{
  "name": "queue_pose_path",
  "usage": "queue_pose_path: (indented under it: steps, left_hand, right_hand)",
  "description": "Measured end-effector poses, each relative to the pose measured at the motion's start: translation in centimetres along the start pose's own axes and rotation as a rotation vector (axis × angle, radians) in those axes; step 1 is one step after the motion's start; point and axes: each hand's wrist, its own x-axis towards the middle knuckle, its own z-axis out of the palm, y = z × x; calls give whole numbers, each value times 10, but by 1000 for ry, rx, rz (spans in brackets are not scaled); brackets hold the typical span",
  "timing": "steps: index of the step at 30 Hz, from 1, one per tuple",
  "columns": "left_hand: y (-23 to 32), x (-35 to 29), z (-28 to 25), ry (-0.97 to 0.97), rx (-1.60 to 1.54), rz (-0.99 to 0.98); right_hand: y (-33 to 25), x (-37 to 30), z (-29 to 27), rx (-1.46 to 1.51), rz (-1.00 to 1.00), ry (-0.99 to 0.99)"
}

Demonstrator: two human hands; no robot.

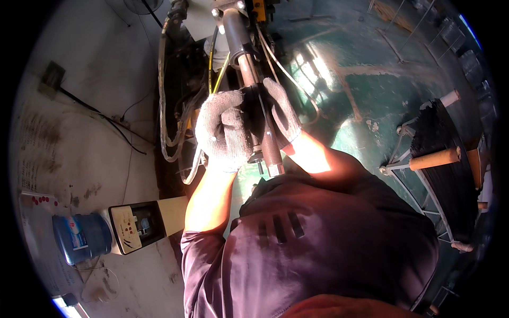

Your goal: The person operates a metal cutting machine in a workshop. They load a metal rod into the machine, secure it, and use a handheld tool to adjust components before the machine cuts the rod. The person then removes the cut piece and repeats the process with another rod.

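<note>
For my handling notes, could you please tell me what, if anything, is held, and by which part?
The left hand and right hand flank the shaft midway, at a dark piece; which they grip, if either, cannot be told.

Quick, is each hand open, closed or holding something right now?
Left hand: fingers curled beside the dark part; can't tell if holding it.
Right hand: curved along its right side; closed or not can't be told.
</note>
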Motion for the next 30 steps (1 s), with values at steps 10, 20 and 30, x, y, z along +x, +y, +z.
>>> queue_pose_path:
  steps: [10, 20, 30]
  left_hand:
    - [32, 92, -14, 301, -341, -575]
    - [-25, 90, -21, 225, -457, -1124]
    - [-32, 98, -12, 190, -395, -1161]
  right_hand:
    - [-3, 2, -13, -23, 51, -105]
    - [1, 5, -10, 108, 103, -106]
    - [-1, 2, -21, 210, 69, -101]
